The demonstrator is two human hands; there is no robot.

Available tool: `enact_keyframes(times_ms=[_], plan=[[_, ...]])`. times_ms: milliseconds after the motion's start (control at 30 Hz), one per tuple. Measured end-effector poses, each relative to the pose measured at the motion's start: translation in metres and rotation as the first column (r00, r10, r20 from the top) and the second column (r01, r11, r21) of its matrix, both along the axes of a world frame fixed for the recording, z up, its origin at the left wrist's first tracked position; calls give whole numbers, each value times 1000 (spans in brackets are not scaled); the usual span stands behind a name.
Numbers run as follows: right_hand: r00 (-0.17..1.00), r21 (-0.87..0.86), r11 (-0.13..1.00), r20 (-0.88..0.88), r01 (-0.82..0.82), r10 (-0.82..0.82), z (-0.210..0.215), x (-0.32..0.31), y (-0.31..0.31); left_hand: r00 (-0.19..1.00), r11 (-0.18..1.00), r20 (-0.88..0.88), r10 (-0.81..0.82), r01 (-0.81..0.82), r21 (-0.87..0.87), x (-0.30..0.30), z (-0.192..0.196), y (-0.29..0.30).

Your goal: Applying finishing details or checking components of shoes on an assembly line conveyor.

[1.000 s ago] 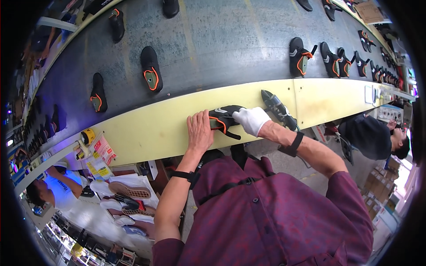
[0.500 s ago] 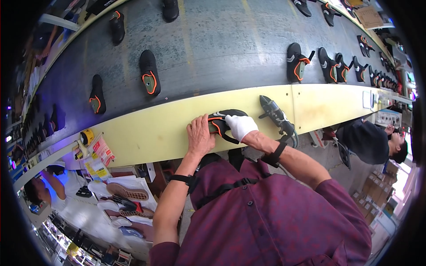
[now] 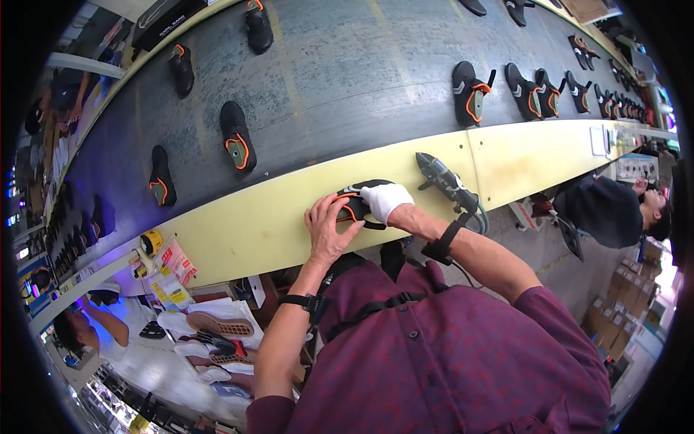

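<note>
My left hand lies flat, gripping the black-and-orange shoe; my gloved right hand clasps its top, hiding the shoe's middle from me.

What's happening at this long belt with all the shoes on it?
A person in a maroon shirt stands at a pale yellow ledge beside a dark conveyor belt carrying black shoes with orange trim. Both hands are on one black and orange shoe resting on the ledge: the bare left hand presses its near side, the white-gloved right hand covers its top. A grey handheld power tool lies just to the right.
</note>
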State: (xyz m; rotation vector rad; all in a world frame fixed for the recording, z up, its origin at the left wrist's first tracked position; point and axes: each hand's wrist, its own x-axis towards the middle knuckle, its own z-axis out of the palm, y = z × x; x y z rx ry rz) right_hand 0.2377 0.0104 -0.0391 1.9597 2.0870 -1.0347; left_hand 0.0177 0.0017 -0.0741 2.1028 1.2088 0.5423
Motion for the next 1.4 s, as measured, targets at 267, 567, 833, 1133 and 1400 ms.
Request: enact_keyframes(times_ms=[267,567,833,1133,1400], plan=[[999,-37,999,29,-33,34,-7,13,-4,993,999,-110,39,-36,28,5,-2,0],[876,117,929,-391,352,-283,-26,16,-61,995,999,-92,28,-24,37,7,3,2],[890,169,960,-437,222,-129,-24,21,-50,996,1000,-94,-1,0,-8,3,-4,3],[861,356,922,-410,-154,302,-14,6,-9,996,996,44,82,-80,-47,-3,-5,-1],[852,310,892,-310,-329,422,-9,12,6,943,944,-103,318,-325,-57,-25,21,-53]])
